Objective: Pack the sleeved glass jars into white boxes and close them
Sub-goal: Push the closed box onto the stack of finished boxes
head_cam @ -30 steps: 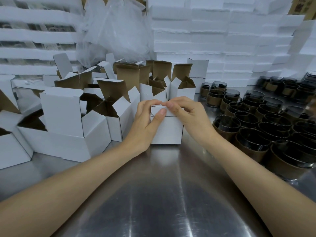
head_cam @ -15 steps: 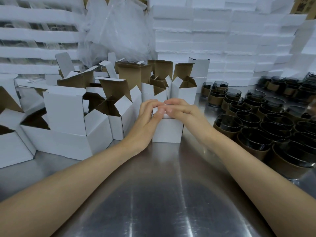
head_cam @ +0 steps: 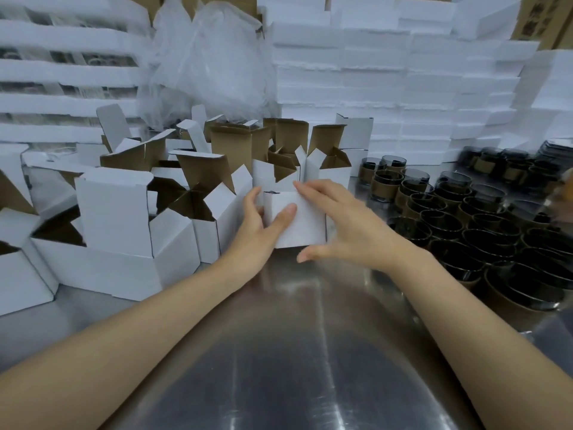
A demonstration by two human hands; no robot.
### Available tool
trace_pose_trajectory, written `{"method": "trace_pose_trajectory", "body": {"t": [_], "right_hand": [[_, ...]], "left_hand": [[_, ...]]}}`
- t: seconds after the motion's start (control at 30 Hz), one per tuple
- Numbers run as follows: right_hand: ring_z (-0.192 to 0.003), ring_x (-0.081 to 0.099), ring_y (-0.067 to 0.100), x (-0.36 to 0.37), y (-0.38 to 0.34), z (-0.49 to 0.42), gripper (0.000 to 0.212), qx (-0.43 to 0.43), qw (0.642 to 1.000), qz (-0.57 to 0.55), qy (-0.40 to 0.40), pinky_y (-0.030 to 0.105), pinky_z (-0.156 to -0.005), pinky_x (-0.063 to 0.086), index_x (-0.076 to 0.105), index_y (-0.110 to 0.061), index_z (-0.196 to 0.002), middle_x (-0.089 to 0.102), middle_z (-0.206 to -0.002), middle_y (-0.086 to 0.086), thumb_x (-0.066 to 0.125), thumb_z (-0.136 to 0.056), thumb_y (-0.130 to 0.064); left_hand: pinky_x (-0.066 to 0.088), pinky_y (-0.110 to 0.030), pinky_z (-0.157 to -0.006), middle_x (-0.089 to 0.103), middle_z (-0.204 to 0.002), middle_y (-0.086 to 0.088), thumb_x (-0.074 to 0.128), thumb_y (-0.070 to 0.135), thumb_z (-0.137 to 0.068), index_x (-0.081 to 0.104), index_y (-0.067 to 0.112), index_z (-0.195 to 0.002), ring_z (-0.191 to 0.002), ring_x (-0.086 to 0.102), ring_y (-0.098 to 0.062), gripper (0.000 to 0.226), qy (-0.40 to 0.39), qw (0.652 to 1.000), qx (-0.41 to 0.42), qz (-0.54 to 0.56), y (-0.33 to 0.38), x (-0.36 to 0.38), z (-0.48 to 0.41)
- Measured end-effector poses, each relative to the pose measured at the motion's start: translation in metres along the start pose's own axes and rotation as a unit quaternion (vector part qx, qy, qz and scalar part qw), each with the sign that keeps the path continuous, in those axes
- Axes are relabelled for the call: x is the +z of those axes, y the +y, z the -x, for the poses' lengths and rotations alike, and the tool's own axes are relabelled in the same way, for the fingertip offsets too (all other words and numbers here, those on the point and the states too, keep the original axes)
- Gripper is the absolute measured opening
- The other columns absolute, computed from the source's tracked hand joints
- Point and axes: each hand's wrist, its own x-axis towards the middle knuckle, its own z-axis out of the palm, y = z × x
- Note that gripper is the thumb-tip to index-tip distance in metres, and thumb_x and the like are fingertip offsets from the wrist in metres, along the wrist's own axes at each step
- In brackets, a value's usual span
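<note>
A small white box (head_cam: 305, 226) sits at the middle of the steel table, its lid folded down, with a thin dark gap at the top left corner. My left hand (head_cam: 260, 221) grips its left side, the thumb lying across the front face. My right hand (head_cam: 350, 225) holds the right side, with fingers over the top edge and the thumb under the front bottom edge. To the right, several dark glass jars with brown sleeves (head_cam: 480, 231) stand in rows. No jar is visible inside the box.
Several open white boxes (head_cam: 214, 212) with raised brown-lined flaps crowd the left and back of the steel table (head_cam: 294, 352). Behind them are stacked white slabs (head_cam: 387, 72) and a clear plastic bag (head_cam: 210, 57).
Both hands were pressing the lid flap down at the box top. Now the lid is down, the left thumb lies on the front face, and the right hand spreads over the right side.
</note>
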Motion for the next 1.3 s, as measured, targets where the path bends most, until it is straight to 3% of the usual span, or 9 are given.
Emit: {"method": "trace_pose_trajectory", "body": {"t": [0.17, 0.27, 0.4, 0.53, 0.63, 0.73, 0.9, 1.13, 1.3], "right_hand": [[-0.128, 0.030, 0.008, -0.010, 0.001, 0.002, 0.093, -0.025, 0.989, 0.101, 0.104, 0.038, -0.085, 0.048, 0.032, -0.023, -0.147, 0.035, -0.145, -0.005, 0.076, -0.067, -0.040], [-0.124, 0.037, 0.014, -0.032, 0.012, -0.001, 0.086, 0.012, 0.965, 0.063, 0.255, 0.037, -0.080, 0.044, 0.037, -0.023, -0.140, 0.039, -0.138, -0.003, 0.071, -0.063, -0.040], [-0.128, 0.034, 0.021, -0.058, 0.046, -0.031, 0.076, 0.102, 0.929, 0.033, 0.354, 0.032, -0.083, 0.039, 0.038, -0.016, -0.136, 0.034, -0.139, 0.007, 0.071, -0.067, -0.016], [-0.124, 0.037, 0.021, -0.068, 0.086, -0.074, 0.075, 0.167, 0.914, 0.008, 0.369, 0.026, -0.083, 0.042, 0.037, -0.016, -0.136, 0.027, -0.140, 0.009, 0.070, -0.069, -0.006], [-0.121, 0.042, 0.026, -0.075, 0.117, -0.097, 0.077, 0.187, 0.922, 0.062, 0.334, 0.037, -0.085, 0.047, 0.033, -0.014, -0.139, 0.027, -0.144, 0.007, 0.069, -0.073, -0.003], [-0.117, 0.046, 0.035, -0.087, 0.140, -0.118, 0.073, 0.194, 0.919, 0.113, 0.325, 0.045, -0.079, 0.048, 0.033, -0.013, -0.137, 0.029, -0.146, 0.005, 0.067, -0.074, -0.003], [-0.125, 0.041, 0.035, -0.096, 0.165, -0.152, 0.073, 0.215, 0.920, 0.112, 0.307, 0.044, -0.084, 0.043, 0.030, -0.015, -0.138, 0.018, -0.156, 0.001, 0.065, -0.077, 0.003], [-0.134, 0.033, 0.035, -0.076, 0.190, -0.181, 0.061, 0.239, 0.926, 0.115, 0.270, 0.043, -0.101, 0.037, 0.031, -0.013, -0.142, 0.012, -0.160, 0.005, 0.051, -0.086, 0.005], [-0.137, 0.028, 0.035, -0.069, 0.197, -0.203, 0.069, 0.251, 0.931, 0.091, 0.249, 0.038, -0.098, 0.038, 0.026, -0.012, -0.146, 0.001, -0.161, 0.005, 0.047, -0.085, 0.011]], "left_hand": [[0.049, -0.030, -0.092, 0.056, -0.119, 0.008, 0.043, 0.083, -0.068, 0.032, 0.037, -0.135, -0.106, 0.060, -0.011, 0.081, 0.023, 0.997, -0.017, 0.068, -0.007, -0.001, -0.012], [0.049, -0.033, -0.093, 0.057, -0.116, 0.000, 0.035, 0.062, -0.092, 0.046, 0.042, -0.110, -0.104, 0.061, -0.014, 0.030, 0.028, 0.999, -0.030, 0.024, -0.012, 0.003, -0.018], [0.037, -0.042, -0.109, 0.052, -0.131, 0.002, 0.030, 0.050, -0.099, 0.043, 0.028, -0.130, -0.122, 0.051, -0.016, 0.041, 0.015, 0.997, -0.052, -0.049, -0.015, 0.002, -0.019], [0.038, -0.040, -0.109, 0.047, -0.137, -0.003, 0.035, 0.038, -0.101, 0.034, 0.024, -0.142, -0.122, 0.051, -0.018, 0.043, 0.027, 0.996, -0.052, -0.069, -0.009, 0.002, -0.017], [0.042, -0.039, -0.104, 0.048, -0.136, -0.011, 0.040, 0.031, -0.101, 0.030, 0.022, -0.144, -0.110, 0.056, -0.018, 0.045, 0.025, 0.987, -0.020, -0.156, -0.007, 0.004, -0.013], [0.037, -0.037, -0.108, 0.045, -0.138, -0.008, 0.041, 0.030, -0.100, 0.030, 0.022, -0.144, -0.121, 0.050, -0.021, 0.045, 0.024, 0.983, 0.000, -0.180, -0.006, 0.004, -0.011], [0.040, -0.036, -0.106, 0.041, -0.139, 0.000, 0.038, 0.027, -0.101, 0.032, 0.023, -0.142, -0.120, 0.049, -0.017, 0.042, 0.016, 0.982, 0.013, -0.187, -0.005, 0.003, -0.011], [0.034, -0.016, -0.090, 0.040, -0.132, 0.012, 0.037, 0.028, -0.101, 0.035, 0.027, -0.139, -0.111, 0.049, -0.003, 0.037, 0.021, 0.981, 0.020, -0.189, -0.008, 0.003, -0.012], [0.030, -0.002, -0.079, 0.040, -0.126, 0.016, 0.037, 0.028, -0.101, 0.041, 0.027, -0.134, -0.102, 0.048, 0.005, 0.033, 0.026, 0.980, 0.036, -0.196, -0.013, 0.004, -0.014]]}}
